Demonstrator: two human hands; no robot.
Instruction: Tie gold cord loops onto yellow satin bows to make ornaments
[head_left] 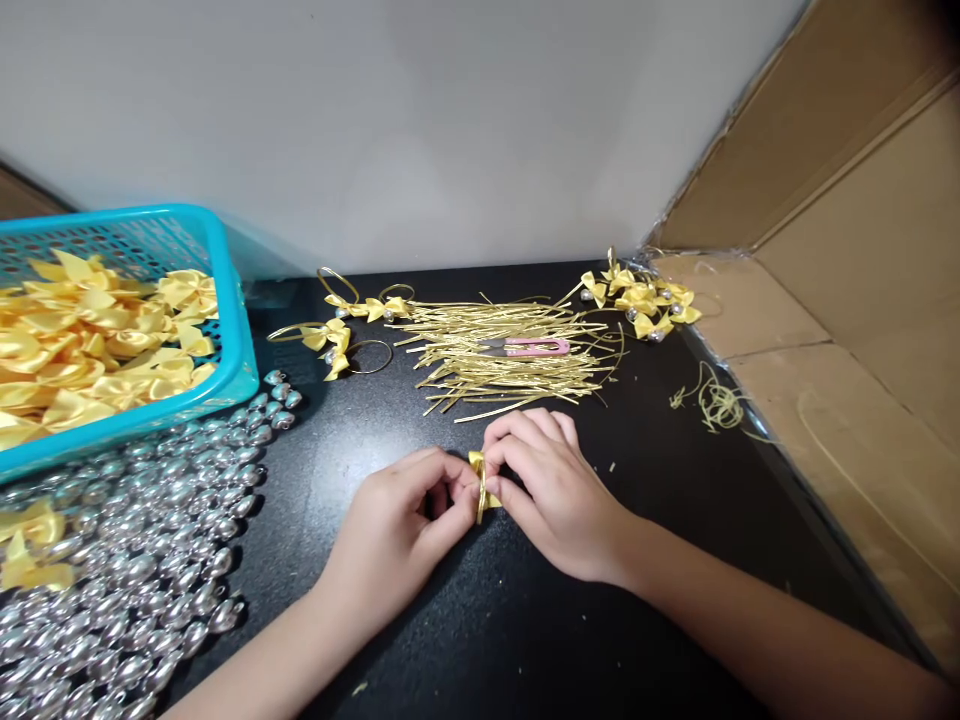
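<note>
Black tabletop (525, 620) beneath bow (477, 465), pale wall (450, 120)

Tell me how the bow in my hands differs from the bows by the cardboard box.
The held bow is single, pinched between the left hand and right hand; the bows by the cardboard box lie clustered on the table. Those carry silver beads; none shows on the held bow, which fingers partly hide. Both are yellow with gold cord.

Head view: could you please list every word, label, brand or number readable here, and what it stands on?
None: no print shows on the blue basket, the pink-handled snips, the cardboard box, or the yellow bow pinched between the left hand and the right hand.
</note>
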